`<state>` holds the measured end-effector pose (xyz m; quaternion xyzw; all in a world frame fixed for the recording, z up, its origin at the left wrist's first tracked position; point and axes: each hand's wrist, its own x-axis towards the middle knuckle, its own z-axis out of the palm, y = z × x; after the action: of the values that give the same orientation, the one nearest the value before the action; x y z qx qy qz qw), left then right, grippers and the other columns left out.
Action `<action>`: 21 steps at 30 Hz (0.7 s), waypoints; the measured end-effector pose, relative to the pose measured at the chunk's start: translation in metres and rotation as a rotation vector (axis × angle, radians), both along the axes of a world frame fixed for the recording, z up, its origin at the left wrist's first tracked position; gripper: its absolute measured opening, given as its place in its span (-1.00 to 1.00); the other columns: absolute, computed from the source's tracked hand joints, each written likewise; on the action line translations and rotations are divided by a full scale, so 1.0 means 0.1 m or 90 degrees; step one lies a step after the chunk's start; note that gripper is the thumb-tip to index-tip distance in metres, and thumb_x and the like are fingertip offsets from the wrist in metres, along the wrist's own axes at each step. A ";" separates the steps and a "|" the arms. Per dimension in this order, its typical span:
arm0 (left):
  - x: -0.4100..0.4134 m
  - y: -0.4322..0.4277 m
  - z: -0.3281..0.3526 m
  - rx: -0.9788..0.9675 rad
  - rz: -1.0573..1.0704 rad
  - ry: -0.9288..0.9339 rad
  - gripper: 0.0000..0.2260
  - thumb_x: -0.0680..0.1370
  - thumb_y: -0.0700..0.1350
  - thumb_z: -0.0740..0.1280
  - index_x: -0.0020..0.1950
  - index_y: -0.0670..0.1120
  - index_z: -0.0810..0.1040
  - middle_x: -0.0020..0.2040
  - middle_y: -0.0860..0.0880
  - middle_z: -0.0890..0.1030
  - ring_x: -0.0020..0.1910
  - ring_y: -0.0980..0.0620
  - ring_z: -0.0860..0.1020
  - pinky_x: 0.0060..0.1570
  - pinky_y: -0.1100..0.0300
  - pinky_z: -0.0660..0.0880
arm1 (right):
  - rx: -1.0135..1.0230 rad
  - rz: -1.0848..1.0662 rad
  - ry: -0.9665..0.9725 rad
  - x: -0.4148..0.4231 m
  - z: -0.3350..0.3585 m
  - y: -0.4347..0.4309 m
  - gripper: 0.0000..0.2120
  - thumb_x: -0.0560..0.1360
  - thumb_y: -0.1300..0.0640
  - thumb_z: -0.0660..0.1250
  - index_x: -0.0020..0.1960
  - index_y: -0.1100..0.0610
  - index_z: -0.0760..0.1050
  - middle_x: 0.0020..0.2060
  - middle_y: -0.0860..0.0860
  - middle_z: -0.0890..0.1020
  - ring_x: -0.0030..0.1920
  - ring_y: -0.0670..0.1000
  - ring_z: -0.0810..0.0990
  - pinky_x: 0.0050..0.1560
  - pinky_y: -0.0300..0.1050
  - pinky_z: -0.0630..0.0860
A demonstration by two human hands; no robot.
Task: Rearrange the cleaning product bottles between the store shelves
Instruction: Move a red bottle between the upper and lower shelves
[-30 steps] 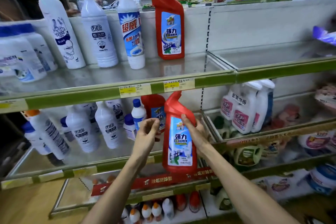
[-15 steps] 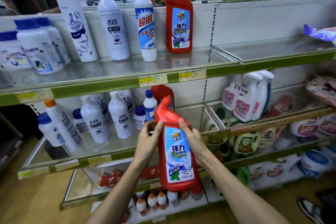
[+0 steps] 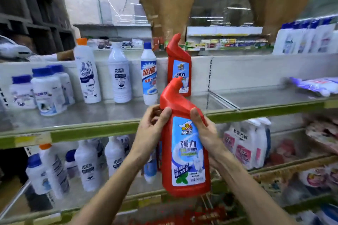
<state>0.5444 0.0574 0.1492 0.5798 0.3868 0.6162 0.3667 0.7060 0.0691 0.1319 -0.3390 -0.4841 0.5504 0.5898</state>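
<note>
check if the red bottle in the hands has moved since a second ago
Yes, upward. The held red bottle now pokes its neck above the green shelf edge; earlier its cap sat at or below that edge.

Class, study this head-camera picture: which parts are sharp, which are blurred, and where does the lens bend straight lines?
Head view: the held red bottle is sharpest, its label readable. Head view: the white bottles on the lower shelf and the packets at far right are smeared. Head view: the green shelf edge runs slanted and slightly bowed, a wide-angle effect.
</note>
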 end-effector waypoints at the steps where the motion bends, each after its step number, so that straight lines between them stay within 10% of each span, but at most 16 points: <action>1: 0.03 0.12 0.16 0.015 0.000 -0.001 -0.59 0.46 0.24 0.41 0.13 -0.03 0.59 0.08 -0.10 0.69 0.03 0.05 0.63 0.10 0.08 0.55 | 0.025 -0.012 -0.004 0.04 0.15 0.12 -0.24 0.25 -0.29 0.54 0.24 0.20 0.56 0.06 0.25 0.73 0.09 0.30 0.70 0.20 0.38 0.56; 14: 0.50 1.44 1.02 0.073 0.019 -0.020 -0.65 0.60 -0.06 0.34 0.35 -0.14 0.52 0.19 -0.10 0.67 0.12 0.06 0.65 0.05 0.23 0.59 | 0.198 -0.078 -0.060 0.38 1.25 1.57 -0.40 0.15 -0.39 0.46 0.03 -0.02 0.54 -0.13 0.06 0.77 -0.10 0.13 0.77 0.03 0.25 0.67; 21: 0.59 1.77 0.94 0.025 0.030 -0.086 -0.68 0.64 -0.16 0.27 0.39 -0.12 0.44 0.10 -0.06 0.66 -0.16 0.22 0.69 -0.23 0.35 0.59 | 0.195 -0.072 -0.072 0.30 1.00 2.13 -0.47 0.28 -0.35 0.43 0.06 0.01 0.54 -0.03 0.13 0.75 -0.05 0.14 0.76 0.03 0.21 0.68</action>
<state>0.6034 0.2345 0.2428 0.5347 0.3624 0.6698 0.3662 0.7357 0.2826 0.2314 -0.3023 -0.5748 0.4161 0.6365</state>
